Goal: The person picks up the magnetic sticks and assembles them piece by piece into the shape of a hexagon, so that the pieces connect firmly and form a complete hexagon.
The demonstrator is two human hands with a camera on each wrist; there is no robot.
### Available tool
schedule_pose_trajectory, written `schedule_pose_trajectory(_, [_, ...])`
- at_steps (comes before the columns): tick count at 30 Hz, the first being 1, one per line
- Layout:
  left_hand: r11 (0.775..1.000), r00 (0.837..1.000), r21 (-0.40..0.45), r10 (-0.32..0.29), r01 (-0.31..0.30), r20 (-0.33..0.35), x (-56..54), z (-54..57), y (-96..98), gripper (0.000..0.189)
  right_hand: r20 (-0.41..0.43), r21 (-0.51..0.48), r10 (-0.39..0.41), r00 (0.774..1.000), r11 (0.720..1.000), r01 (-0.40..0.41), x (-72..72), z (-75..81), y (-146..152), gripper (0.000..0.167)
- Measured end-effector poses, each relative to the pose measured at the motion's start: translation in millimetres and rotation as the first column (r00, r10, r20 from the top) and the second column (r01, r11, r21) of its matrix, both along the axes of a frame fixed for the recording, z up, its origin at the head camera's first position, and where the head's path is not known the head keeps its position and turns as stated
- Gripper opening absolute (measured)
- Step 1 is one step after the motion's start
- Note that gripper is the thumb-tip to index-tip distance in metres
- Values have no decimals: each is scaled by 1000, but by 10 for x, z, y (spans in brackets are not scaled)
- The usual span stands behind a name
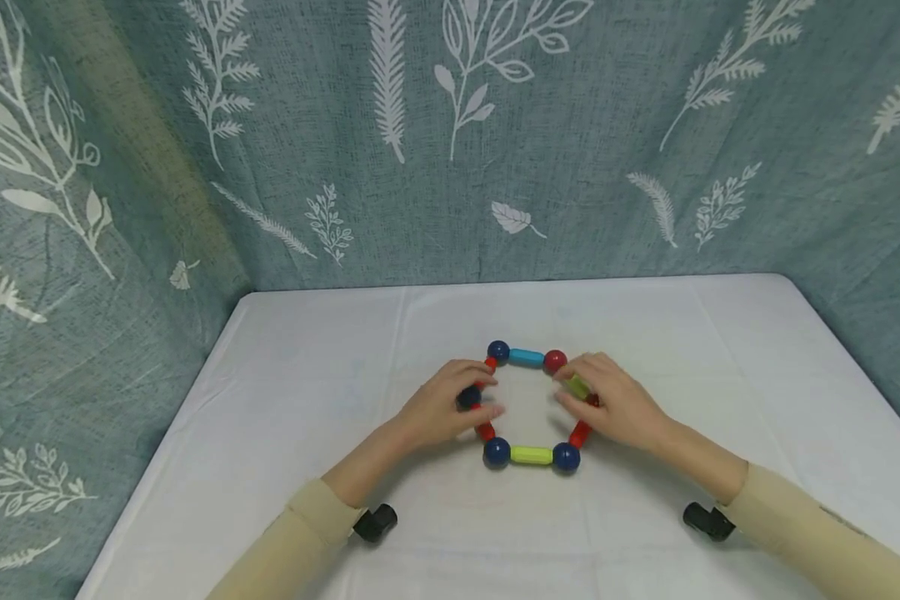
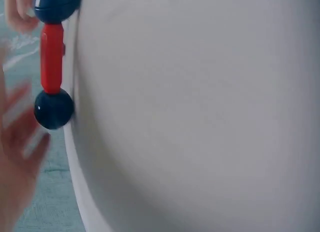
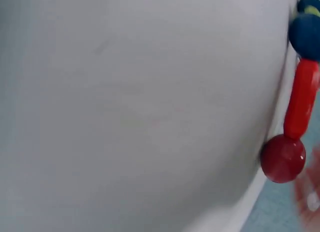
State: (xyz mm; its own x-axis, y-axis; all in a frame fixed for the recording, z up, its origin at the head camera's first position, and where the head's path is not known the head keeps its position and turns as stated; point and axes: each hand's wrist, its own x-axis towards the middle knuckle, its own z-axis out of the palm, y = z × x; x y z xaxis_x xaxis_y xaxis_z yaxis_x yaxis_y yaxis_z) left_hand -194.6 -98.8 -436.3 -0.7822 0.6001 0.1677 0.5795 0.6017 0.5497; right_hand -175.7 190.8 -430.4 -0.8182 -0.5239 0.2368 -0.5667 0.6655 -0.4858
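A six-sided ring of coloured rods joined by balls lies on the white table. My left hand [image 1: 442, 404] is at its left corner, thumb and fingers spread around a dark blue ball [image 1: 468, 397] between two red rods; the left wrist view shows the fingers loose beside that ball [image 2: 54, 109]. At the right corner, my right hand [image 1: 618, 404] has relaxed fingers over a yellow-green rod [image 1: 577, 387] and a dark red ball [image 3: 283, 159], partly hiding both. A light blue rod [image 1: 526, 358] forms the back side, another yellow-green rod [image 1: 531, 455] the front.
White cloth covers the table [image 1: 307, 350]. Behind and beside it hangs a grey-green curtain [image 1: 420, 208] with white leaf prints. Small black devices [image 1: 376, 523] sit by both wrists, below the beige sleeves [image 1: 292, 533].
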Motion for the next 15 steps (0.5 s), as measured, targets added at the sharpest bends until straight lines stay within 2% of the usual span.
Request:
schedule_pose_trajectory(2, [991, 991, 31, 129, -129, 24, -46, 10, 40, 43, 47, 26, -129, 991, 991, 128, -95, 22, -21, 47])
schedule_pose_trajectory(4, [978, 978, 9, 207, -207, 32, -109, 7, 82, 44, 127, 93, -204, 971, 977, 193, -192, 28, -51, 59])
schedule_pose_trajectory(7, [972, 970, -48, 235, -232, 67, -176, -5, 142, 42, 213, 141, -225, 951, 970, 198, -313, -6, -98, 59])
schedule_pose_trajectory(11, [968, 964, -69, 249, -243, 97, -180, -19, 222, 38, 194, 137, -230, 954, 969, 206, -416, -40, -128, 44])
schedule_pose_trajectory(15, [955, 952, -93, 291, -283, 94, -141, -12, 291, 40, 180, 131, -245, 953, 966, 223, -481, -38, -109, 42])
